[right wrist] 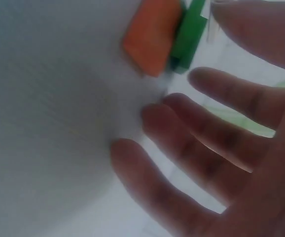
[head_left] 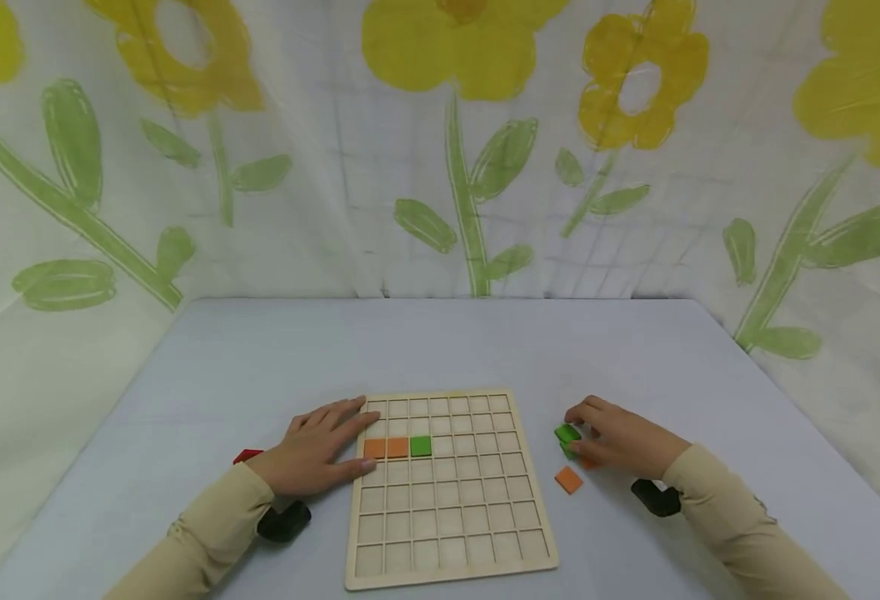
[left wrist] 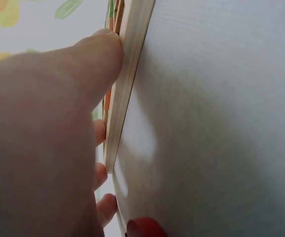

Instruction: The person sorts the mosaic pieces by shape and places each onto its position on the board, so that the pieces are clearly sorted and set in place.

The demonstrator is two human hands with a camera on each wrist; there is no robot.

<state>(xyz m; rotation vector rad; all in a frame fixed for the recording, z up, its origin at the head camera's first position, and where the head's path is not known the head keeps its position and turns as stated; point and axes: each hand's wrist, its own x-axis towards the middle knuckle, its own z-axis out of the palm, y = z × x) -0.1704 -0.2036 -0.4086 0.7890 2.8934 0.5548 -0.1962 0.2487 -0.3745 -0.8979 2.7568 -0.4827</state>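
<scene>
A pale wooden grid board (head_left: 451, 525) lies on the table, with two orange tiles (head_left: 386, 448) and one green tile (head_left: 421, 446) side by side in its third row from the back. My left hand (head_left: 312, 454) rests at the board's left edge, fingers spread; in the left wrist view its thumb (left wrist: 103, 54) touches the wooden rim. To the right of the board, my right hand (head_left: 620, 437) reaches over green tiles (head_left: 567, 432), thumb and forefinger on either side of them. Its fingers (right wrist: 174, 131) are apart and loosely bent in the right wrist view, beside an orange tile (right wrist: 152, 39).
A loose orange tile (head_left: 568, 479) lies between the board and my right hand. Near my left wrist, a red object (head_left: 247, 456) is partly hidden. Black pieces (head_left: 284, 522) sit under both wrists. A flowered curtain (head_left: 320, 183) hangs behind the table.
</scene>
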